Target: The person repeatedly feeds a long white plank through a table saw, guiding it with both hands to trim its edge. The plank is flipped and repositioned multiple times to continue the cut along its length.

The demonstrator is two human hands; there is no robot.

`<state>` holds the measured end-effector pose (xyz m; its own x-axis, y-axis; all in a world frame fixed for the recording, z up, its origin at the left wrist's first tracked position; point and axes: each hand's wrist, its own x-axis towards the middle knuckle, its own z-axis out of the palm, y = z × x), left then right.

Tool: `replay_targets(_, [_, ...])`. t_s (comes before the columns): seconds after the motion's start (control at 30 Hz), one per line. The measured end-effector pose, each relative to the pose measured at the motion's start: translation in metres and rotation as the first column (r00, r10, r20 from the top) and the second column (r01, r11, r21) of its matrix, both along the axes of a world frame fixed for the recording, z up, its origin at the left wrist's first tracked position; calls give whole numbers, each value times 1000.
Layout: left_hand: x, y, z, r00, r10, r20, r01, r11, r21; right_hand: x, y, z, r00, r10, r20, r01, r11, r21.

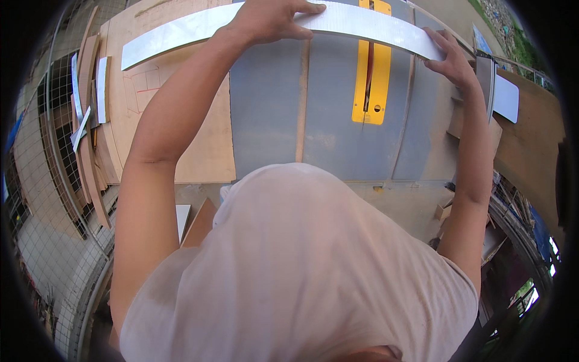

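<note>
Nearest me, my pale shirt (301, 271) fills the lower view and hides the near edge of the grey saw table (265, 114). Beyond it, I see the long white strip (362, 24) lying crosswise, its long axis left to right, over the yellow blade plate (372, 72). My left hand (271, 19) rests flat on top of the strip near its middle, fingers spread, not wrapped. My right hand (452, 57) presses its right part, fingers extended along the near edge. The blade itself is hard to make out, and the strip's far edge is cut off.
</note>
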<state>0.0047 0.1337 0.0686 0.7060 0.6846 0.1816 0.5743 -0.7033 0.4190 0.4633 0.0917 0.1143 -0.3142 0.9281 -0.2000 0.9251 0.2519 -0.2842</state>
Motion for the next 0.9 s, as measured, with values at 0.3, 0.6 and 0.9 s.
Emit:
replay_targets(0.3, [-13,-150,-29,990,25,-141,-42,992,-120,-46,-160,-26,991,-135,-20,130,978,-161])
replay_targets(0.6, [-18,-168,-49,993,8,-119,-13,999,-40,-55,-182,-54,992,-123,27,125,991,-57])
replay_targets(0.9, [-21,-170,-69,974,76,-213,-90,994,-58,-61,-187,-90,981,-129,143,132,991,-12])
